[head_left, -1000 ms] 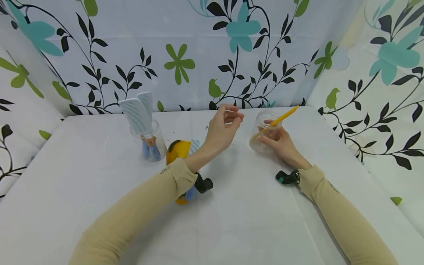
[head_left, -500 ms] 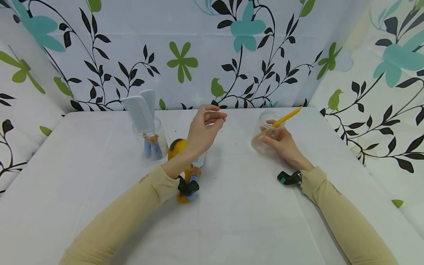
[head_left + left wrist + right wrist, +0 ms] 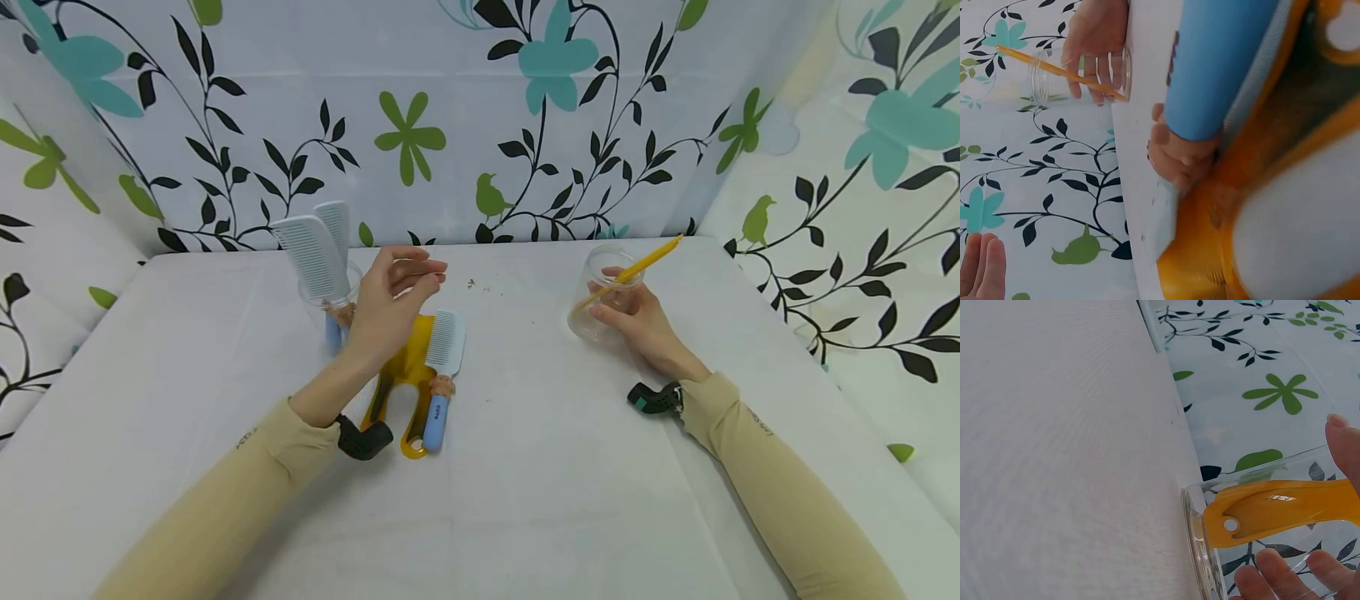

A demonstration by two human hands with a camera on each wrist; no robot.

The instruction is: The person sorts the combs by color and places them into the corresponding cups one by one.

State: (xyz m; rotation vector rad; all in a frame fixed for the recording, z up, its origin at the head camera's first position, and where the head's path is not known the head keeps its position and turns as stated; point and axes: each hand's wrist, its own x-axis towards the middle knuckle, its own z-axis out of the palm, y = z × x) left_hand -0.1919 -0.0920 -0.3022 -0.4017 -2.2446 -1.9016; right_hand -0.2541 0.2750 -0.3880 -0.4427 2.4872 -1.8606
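My left hand (image 3: 397, 304) holds nothing, fingers loosely bent, above the left part of the table. Beneath and beside it lie yellow-orange plastic pieces (image 3: 414, 354) with long handles, their kind unclear. A pale blue comb (image 3: 446, 342) with a blue handle and a small brown figure lies against them. My right hand (image 3: 643, 321) grips a clear jar (image 3: 600, 260) from its right side. A long yellow piece (image 3: 651, 260) leans in that jar; in the right wrist view its handle (image 3: 1254, 515) ends in a hole. Behind my left hand, two pale combs (image 3: 311, 258) stand in another clear jar, partly hidden.
A white cloth covers the table (image 3: 540, 483). Small dark specks (image 3: 471, 284) lie on it near the back edge. Patterned curtains (image 3: 420, 67) with leaves and flowers hang behind and at both sides.
My left hand has moved leftward, away from the right jar, uncovering the comb and yellow pieces and now partly covering the left jar. My right hand and its jar stay in place.
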